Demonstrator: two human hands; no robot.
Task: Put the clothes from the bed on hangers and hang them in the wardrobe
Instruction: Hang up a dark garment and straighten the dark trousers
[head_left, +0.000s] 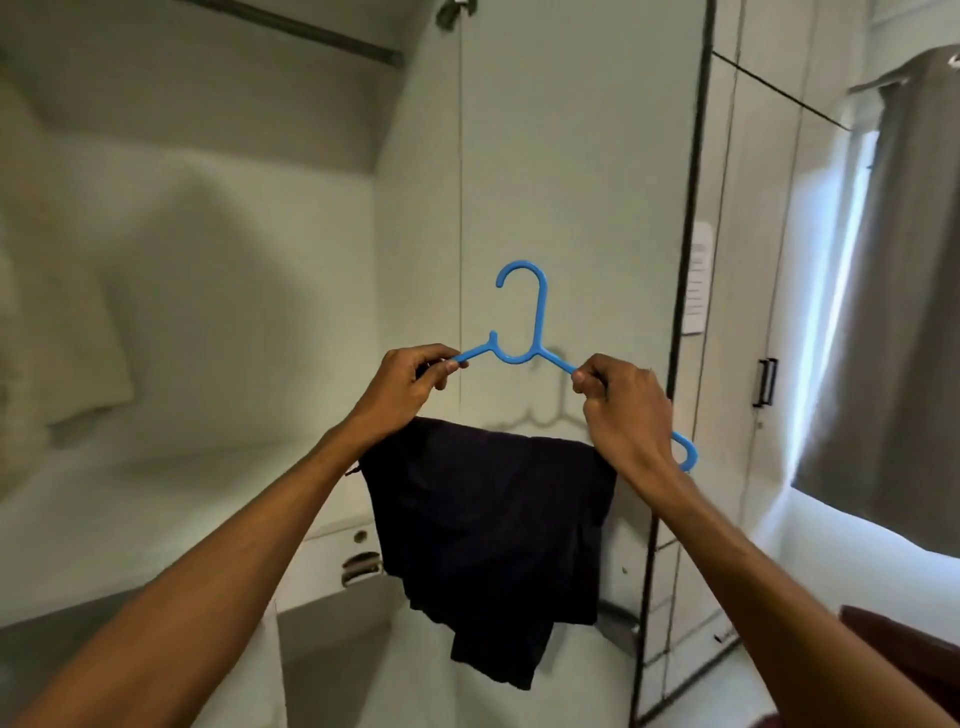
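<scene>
You hold the blue hanger (519, 338) up in the air with both hands, in front of the open wardrobe (208, 234). Your left hand (410, 387) pinches the hanger's left shoulder arm. Its fingers (441, 370) are curled in tight, thumb and fingertips closed on the blue plastic. Your right hand (628, 410) grips the right shoulder arm in the same way, with its fingers (589, 382) curled round it and the back of the hand toward you. The hook stands upright between your hands, its opening turned left, touching nothing. The hanger's right tip, a small loop, sticks out beyond your right wrist.

The dark garment (493, 530) is draped over the hanger's lower bar, which it hides. It hangs folded below your hands, one part reaching lower than the rest, and rests on nothing underneath.

The rail (311, 34) runs across the top of the wardrobe, high above and left of the hook, well apart from it. Behind the hanger is a white panel (571, 156) that carries the hanger's shadow. At the left edge of the wardrobe shelf (156, 509) lies pale cream fabric (62, 322). Below the shelf's front edge, just left of the garment, is a drawer handle (361, 566) of metal. To the right, a paper sheet (698, 283) is stuck on a cupboard door, and a black handle (766, 382) sits further right. A grey curtain (893, 312) hangs at the far right, with daylight along its edge.
</scene>
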